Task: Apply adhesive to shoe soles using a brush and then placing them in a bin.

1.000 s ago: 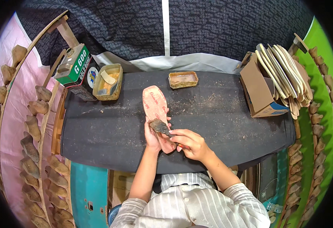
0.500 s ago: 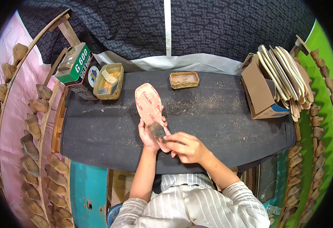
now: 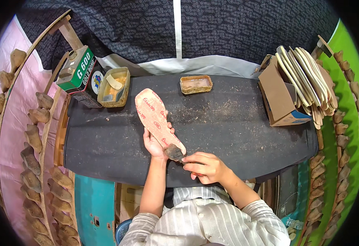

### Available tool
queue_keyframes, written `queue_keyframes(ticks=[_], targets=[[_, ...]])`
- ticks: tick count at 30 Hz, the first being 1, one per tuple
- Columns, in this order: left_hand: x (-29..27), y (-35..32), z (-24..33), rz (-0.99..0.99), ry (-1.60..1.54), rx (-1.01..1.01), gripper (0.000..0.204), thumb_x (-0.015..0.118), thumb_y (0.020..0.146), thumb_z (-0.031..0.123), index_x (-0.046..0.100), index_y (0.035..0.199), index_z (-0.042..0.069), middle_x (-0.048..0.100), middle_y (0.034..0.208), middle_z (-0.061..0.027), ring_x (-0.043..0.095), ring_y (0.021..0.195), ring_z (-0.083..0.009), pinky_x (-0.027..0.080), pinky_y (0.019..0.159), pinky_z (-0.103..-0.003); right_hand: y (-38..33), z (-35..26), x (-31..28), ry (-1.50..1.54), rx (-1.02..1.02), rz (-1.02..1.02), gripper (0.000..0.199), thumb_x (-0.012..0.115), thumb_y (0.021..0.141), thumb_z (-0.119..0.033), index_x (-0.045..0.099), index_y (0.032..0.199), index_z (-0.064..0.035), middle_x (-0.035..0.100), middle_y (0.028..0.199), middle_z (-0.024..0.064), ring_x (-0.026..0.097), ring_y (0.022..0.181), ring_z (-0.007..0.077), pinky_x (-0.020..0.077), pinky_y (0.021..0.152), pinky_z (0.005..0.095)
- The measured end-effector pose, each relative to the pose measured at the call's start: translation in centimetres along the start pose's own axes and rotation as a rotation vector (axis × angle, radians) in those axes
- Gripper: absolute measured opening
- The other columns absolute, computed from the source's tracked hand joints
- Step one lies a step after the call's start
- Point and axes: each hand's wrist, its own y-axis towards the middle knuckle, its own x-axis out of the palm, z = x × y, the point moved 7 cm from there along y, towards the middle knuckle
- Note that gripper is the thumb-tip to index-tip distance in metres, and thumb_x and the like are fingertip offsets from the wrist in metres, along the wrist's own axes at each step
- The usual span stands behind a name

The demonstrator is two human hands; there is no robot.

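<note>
My left hand [image 3: 154,146] grips a pinkish-tan shoe insole [image 3: 151,111] with red printing from beneath. Its thumb lies along the left edge, and fingertips curl over the right edge. The wide end slants away to the upper left, while the narrow heel end points toward me. In my right hand [image 3: 207,167], the fingers are closed round a brush with dark, matted bristles [image 3: 173,152]. Those bristles lie against the heel end; a bit of red handle shows under the fingers, the rest being hidden.
A dark cloth-covered table [image 3: 237,143] carries scattered crumbs. A shallow rectangular tray [image 3: 196,91] stands at the back. To the left are a yellowish tub [image 3: 124,98] and a green-and-black metal can [image 3: 77,87]. A cardboard box [image 3: 276,94] of insoles stands right. Racks of shoe lasts [image 3: 34,158] flank both sides.
The brush has slid down the insole from its narrow middle to the heel end. The insole's wide end has swung to the left, and my right hand has moved slightly toward me.
</note>
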Motion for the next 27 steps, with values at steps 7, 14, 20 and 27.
queue_keyframes(ticks=[7,14,20,27], targets=[[-0.1,-0.1,0.6,0.014,-0.03,0.042,0.063,0.033,0.092,0.046,0.029,0.143,0.008,0.041,0.138,-0.0167,0.051,0.087,-0.0253,0.047,0.072,-0.037,-0.6,0.2,-0.6,0.052,0.022,0.008,0.03,0.071,0.061,-0.001,0.063,0.089,-0.002,0.063,0.097,0.0116,0.063,0.074,0.026,0.053,0.065,0.0339],[-0.9,-0.6,1.0,0.044,0.015,0.073,0.062,0.032,0.092,0.045,0.032,0.141,0.007,0.044,0.135,-0.0154,0.052,0.086,-0.0236,0.047,0.072,-0.035,-0.9,-0.3,0.2,0.089,0.004,-0.006,0.031,0.069,0.059,0.003,0.063,0.09,-0.0012,0.063,0.097,0.0129,0.063,0.077,0.0279,0.0535,0.067,0.0342],[-0.5,-0.6,1.0,0.016,-0.058,0.076,0.062,0.031,0.092,0.045,0.031,0.141,0.007,0.042,0.137,-0.0157,0.051,0.086,-0.0244,0.046,0.073,-0.037,-0.4,-0.2,0.5,0.064,0.011,0.084,0.03,0.068,0.06,0.004,0.063,0.09,-0.0009,0.063,0.1,0.0136,0.064,0.081,0.0284,0.0537,0.069,0.0347],[-1.0,-0.6,1.5,-0.051,-0.039,0.102,0.066,0.035,0.092,0.046,0.025,0.143,0.005,0.034,0.143,-0.0173,0.05,0.089,-0.0258,0.046,0.076,-0.037,-0.9,0.3,0.4,0.117,0.053,-0.012,0.032,0.067,0.06,0.006,0.063,0.091,-0.0017,0.064,0.098,0.0131,0.064,0.08,0.028,0.0536,0.069,0.0341]])
